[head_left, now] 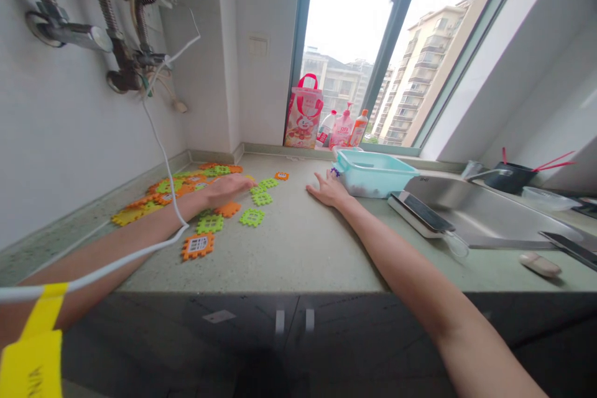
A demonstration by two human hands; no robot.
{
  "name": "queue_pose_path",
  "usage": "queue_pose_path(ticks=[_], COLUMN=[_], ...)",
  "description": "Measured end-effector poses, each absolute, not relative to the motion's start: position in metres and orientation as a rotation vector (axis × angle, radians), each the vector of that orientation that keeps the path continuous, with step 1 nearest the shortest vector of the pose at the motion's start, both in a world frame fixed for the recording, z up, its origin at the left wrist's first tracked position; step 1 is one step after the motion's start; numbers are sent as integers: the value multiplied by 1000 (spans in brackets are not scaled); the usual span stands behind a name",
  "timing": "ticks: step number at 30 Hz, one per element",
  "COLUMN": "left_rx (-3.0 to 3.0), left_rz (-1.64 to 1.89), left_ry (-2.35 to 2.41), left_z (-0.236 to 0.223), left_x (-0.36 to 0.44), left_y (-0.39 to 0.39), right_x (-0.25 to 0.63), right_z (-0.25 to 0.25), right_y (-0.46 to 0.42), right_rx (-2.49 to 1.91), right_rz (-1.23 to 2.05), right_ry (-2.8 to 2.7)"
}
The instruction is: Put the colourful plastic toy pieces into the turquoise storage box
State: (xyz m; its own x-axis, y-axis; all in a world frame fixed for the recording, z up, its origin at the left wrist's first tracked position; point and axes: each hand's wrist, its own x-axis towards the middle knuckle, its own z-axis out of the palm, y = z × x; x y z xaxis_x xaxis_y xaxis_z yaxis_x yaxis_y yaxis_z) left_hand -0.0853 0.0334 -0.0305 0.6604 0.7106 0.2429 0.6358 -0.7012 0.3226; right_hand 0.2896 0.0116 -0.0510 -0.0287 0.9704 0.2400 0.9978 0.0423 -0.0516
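Observation:
Over a spread of interlocking plastic tiles, my left hand [231,190] points right with its fingers pressed together. A bit of yellow shows at its fingertips, too blurred to tell whether it is held. Beneath and around this hand lie an orange tile [228,209], a green tile [209,223] and a heap of orange, green and yellow tiles [161,193]. Several green tiles [262,198] lie just right of it. My right hand [330,190] is open, fingers spread, by the turquoise basin [380,171]. A small purple piece [334,172] shows beside its fingertips.
A white cable [161,143] hangs across my left forearm. On the right, a phone [426,212] lies on a white box beside the steel sink [471,211]. A pink bag [304,117] and several bottles [342,129] stand on the windowsill. Pipes [125,43] run along the left wall.

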Motion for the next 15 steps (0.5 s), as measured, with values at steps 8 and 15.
queue_pose_path(ticks=[8,15], left_rx=[3042,2970], left_rz=[538,520], left_ry=[1098,1745], left_z=[1,20], left_x=[-107,-170], left_y=[33,47], right_x=[294,295], right_z=[-52,-52], right_y=[15,11], right_rx=[-1968,-1878], right_rz=[-195,-345], right_ry=[-2206,-2168])
